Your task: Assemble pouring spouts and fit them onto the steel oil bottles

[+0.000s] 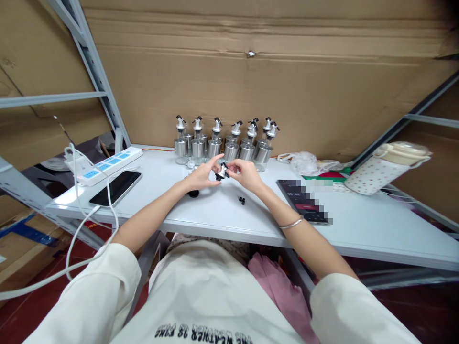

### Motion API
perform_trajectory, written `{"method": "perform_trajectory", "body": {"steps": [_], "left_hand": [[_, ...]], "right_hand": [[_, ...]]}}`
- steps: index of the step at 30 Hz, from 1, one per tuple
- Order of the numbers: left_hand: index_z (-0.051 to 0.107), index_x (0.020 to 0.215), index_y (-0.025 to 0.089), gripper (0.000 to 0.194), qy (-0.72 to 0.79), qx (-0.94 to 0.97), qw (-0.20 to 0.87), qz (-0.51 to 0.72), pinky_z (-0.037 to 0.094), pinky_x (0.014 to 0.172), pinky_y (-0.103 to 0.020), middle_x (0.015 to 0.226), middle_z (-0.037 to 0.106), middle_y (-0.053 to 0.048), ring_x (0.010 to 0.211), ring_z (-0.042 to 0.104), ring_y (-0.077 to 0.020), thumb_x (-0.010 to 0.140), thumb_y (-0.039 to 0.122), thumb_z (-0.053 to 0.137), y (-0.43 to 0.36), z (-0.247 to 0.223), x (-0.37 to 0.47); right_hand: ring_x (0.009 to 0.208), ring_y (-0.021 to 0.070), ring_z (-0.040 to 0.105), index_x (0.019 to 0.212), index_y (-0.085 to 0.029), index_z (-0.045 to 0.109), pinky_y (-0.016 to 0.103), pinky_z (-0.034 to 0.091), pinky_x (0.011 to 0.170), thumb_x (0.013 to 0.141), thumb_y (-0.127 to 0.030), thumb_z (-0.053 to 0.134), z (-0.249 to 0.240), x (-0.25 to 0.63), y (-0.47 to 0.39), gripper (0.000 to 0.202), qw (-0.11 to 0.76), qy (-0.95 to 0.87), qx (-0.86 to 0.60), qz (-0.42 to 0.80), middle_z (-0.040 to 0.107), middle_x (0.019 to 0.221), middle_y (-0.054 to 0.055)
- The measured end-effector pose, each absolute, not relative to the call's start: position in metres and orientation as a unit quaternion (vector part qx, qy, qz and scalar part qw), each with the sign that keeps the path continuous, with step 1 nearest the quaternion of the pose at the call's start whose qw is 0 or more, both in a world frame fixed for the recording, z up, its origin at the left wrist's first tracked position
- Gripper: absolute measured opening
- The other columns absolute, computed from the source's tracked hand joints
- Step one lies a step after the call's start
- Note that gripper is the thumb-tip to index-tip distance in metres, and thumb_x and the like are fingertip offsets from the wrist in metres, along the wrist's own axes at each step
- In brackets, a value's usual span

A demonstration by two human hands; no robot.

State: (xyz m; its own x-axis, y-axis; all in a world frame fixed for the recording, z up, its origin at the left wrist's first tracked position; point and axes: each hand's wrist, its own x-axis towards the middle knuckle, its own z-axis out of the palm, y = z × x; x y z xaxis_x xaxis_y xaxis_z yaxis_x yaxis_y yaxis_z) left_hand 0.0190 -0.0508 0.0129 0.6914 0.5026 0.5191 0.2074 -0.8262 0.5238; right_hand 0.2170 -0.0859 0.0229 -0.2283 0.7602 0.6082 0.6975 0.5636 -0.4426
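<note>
Hands are meeting above the middle of the white bench [222,215]: the left hand [201,176] and the right hand [245,173] are both pinching one small black-and-silver pourer cap [222,171] between narrow fingers [217,161]. Steel-sleeved glass dispenser bottles [224,143] are standing in a cluster at 12 o'clock. Two small black parts [241,199] are lying at 5 o'clock, a smartphone [116,187] at 9 o'clock beside a power strip [107,165].

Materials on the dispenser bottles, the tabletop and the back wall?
Bottles: shiny metal sleeves with clear bases, probably glass; silver and black spouts, likely plastic. Tabletop: smooth matte white, coated metal or laminate, can't tell. Wall: brown corrugated cardboard, creased and torn.
</note>
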Motion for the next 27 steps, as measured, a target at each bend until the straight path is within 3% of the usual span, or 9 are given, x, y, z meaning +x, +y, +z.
{"method": "perform_trajectory", "body": {"steps": [7,11,20,27], "left_hand": [[0.042,0.130,0.013,0.067,0.215,0.899,0.184,0.335,0.047,0.087,-0.032,0.095,0.061,-0.006,0.088,0.059,-0.0164,0.068,0.019,0.067,-0.0499,0.0134,0.0198],[0.044,0.128,0.014,0.065,0.219,0.897,0.183,0.337,0.048,0.088,-0.032,0.096,0.062,-0.006,0.090,0.060,-0.0171,0.066,0.015,0.066,-0.0503,0.0137,0.0197],[0.042,0.127,0.015,0.064,0.219,0.887,0.207,0.350,0.049,0.088,-0.030,0.098,0.064,-0.005,0.090,0.062,-0.0148,0.066,0.008,0.058,-0.0528,0.0158,0.0198],[0.042,0.127,0.016,0.062,0.204,0.884,0.226,0.354,0.049,0.088,-0.032,0.098,0.064,-0.005,0.089,0.062,-0.0145,0.069,0.009,0.061,-0.0525,0.0137,0.0191]], "right_hand": [[0.057,0.0125,0.054,0.081,-0.015,0.067,0.025,0.043,0.060,0.072,-0.018,0.060,0.0219,0.2169,-0.0853,0.012,0.417,-0.780,-0.466,0.031,0.066,0.068,0.003],[0.060,0.0132,0.056,0.080,-0.015,0.066,0.026,0.044,0.062,0.070,-0.018,0.060,0.0235,0.2162,-0.0878,0.012,0.419,-0.777,-0.466,0.054,0.066,0.068,0.003],[0.064,0.0149,0.061,0.080,-0.015,0.065,0.030,0.049,0.065,0.066,-0.040,0.069,0.0240,0.2130,-0.0885,0.029,0.493,-0.683,-0.455,0.288,0.068,0.071,0.005],[0.060,0.0131,0.059,0.076,-0.015,0.064,0.031,0.050,0.065,0.054,-0.044,0.077,0.0274,0.2130,-0.0887,0.039,0.505,-0.640,-0.436,0.382,0.065,0.066,0.002]]}}
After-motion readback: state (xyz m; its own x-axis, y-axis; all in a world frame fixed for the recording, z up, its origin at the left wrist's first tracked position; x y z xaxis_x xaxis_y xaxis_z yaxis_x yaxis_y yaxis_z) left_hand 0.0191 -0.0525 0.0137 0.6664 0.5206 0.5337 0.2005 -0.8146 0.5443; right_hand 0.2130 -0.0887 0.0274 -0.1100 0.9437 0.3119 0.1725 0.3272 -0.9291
